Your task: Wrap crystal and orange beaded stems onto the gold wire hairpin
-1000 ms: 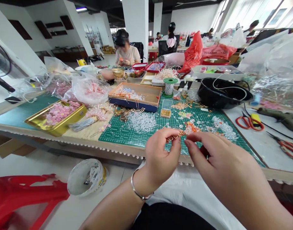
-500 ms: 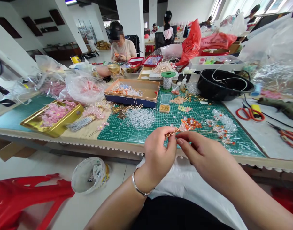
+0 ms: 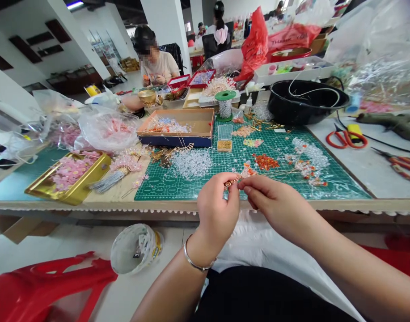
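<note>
My left hand (image 3: 218,208) pinches a gold-coloured ornament with a row of small loops (image 3: 232,182) between thumb and forefinger. Close against its right end, my right hand (image 3: 267,192) is closed with thumb and forefinger together; whatever lies in that pinch is too small to make out. Just beyond the hands, on the green cutting mat (image 3: 178,190), lie a heap of clear beads (image 3: 193,163), a pile of orange beads (image 3: 265,161) and a pale flower cluster (image 3: 247,170). Thin wires run right toward beaded sprigs (image 3: 307,169).
At left stands a gold tin of pink flowers (image 3: 90,181). A shallow box (image 3: 205,120), a green wire spool (image 3: 225,95) and a black basin (image 3: 303,107) line the back. Scissors (image 3: 337,138) and pliers (image 3: 404,167) lie right. A co-worker (image 3: 161,67) sits opposite.
The view has shifted and tilted slightly. My right hand has turned so its fingers close at the ornament's right end, and more of the orange bead pile shows. My left hand keeps its hold.
</note>
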Available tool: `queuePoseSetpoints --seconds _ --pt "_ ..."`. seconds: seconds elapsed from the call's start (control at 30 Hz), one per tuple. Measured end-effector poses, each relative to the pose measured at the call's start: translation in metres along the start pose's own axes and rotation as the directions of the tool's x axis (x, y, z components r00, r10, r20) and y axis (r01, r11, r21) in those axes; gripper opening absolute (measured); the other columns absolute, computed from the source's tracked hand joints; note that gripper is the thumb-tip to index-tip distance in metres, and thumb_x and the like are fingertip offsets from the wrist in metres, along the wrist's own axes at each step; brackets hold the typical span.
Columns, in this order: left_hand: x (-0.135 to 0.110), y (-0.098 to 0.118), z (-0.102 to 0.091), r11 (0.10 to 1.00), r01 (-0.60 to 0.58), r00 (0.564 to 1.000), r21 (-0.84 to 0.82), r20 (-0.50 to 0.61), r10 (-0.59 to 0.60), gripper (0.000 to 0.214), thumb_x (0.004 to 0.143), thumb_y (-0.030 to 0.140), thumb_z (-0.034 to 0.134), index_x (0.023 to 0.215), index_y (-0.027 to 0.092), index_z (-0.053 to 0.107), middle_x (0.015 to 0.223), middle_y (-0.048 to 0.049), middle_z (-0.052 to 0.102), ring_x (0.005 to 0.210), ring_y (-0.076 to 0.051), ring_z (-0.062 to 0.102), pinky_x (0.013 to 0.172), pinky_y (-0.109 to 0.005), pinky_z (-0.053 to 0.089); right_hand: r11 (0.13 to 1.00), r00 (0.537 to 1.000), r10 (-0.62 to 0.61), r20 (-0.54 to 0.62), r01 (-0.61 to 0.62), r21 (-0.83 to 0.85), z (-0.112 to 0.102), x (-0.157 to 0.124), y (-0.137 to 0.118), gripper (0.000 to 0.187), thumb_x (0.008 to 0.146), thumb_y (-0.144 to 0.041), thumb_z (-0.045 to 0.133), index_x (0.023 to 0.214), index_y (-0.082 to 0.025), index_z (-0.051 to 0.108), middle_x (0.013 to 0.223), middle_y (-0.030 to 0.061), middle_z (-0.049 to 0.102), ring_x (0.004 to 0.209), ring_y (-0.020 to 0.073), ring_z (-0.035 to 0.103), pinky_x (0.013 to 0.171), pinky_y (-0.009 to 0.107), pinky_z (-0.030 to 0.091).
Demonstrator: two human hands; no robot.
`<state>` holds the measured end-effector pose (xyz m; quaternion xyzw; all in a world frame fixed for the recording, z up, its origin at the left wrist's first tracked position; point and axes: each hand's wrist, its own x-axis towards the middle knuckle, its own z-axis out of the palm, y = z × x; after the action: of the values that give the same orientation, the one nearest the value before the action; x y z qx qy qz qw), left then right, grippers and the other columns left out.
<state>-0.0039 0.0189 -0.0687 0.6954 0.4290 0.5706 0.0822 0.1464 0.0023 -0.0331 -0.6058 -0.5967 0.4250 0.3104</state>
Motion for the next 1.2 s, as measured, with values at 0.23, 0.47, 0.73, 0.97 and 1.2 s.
queuePoseSetpoints --seconds 0.23,0.47,0.73,0.97,1.2 --pt "-0.002 0.003 -0.004 0.994 0.075 0.997 -0.084 -0.016 -0.077 0.016 0.094 0.013 0.066 0.107 0.021 0.064 0.098 -0.0032 0.074 0.084 -0.015 0.075 0.071 -0.026 0.064 1.000 0.995 0.008 0.094 -0.010 0.022 -0.006 -0.026 -0.007 0.030 0.091 -0.044 0.051 0.100 -0.022 0.071 0.051 -0.0044 0.047 0.051 0.0138 0.044 0.052 0.027 0.034" --pt "-0.003 0.009 -0.007 0.996 -0.077 0.996 -0.048 -0.055 0.074 0.020 0.091 0.007 0.066 0.105 0.021 0.065 0.100 -0.0027 0.078 0.094 -0.017 0.076 0.085 -0.032 0.064 0.922 0.928 0.094 0.360 -0.218 0.320 -0.024 -0.031 -0.005 0.047 0.094 -0.051 0.051 0.128 -0.021 0.062 0.051 -0.0068 0.047 0.042 0.0091 0.031 0.042 0.022 0.020" --pt "-0.001 0.011 -0.010 0.976 -0.215 0.974 0.032 -0.066 0.217 0.026 0.090 0.004 0.064 0.110 0.020 0.064 0.102 -0.0044 0.079 0.096 -0.016 0.077 0.086 -0.031 0.064 0.891 0.957 -0.279 0.079 0.288 -0.351 -0.021 -0.045 -0.014 0.036 0.094 -0.031 0.044 0.115 -0.027 0.072 0.061 -0.0003 0.069 0.047 0.0148 0.060 0.048 0.026 0.041" --pt "0.001 0.006 -0.011 0.970 -0.214 0.974 0.113 -0.052 0.221 0.024 0.090 0.003 0.062 0.108 0.019 0.064 0.100 -0.0056 0.079 0.094 -0.017 0.078 0.083 -0.030 0.064 0.843 0.955 -0.297 -0.008 0.258 -0.473 -0.031 -0.044 -0.004 0.039 0.098 -0.037 0.042 0.128 -0.023 0.062 0.060 -0.0016 0.066 0.047 0.0166 0.061 0.043 0.025 0.044" --pt "0.001 0.001 -0.013 0.913 -0.378 0.924 0.154 0.000 0.383 0.031 0.086 -0.002 0.062 0.110 0.016 0.063 0.102 -0.0090 0.079 0.095 -0.019 0.078 0.082 -0.031 0.065 0.832 0.947 -0.121 0.296 0.260 -0.491 -0.044 -0.035 -0.029 0.031 0.096 -0.031 0.041 0.088 -0.026 0.071 0.058 -0.0025 0.066 0.046 0.0127 0.059 0.045 0.025 0.039"
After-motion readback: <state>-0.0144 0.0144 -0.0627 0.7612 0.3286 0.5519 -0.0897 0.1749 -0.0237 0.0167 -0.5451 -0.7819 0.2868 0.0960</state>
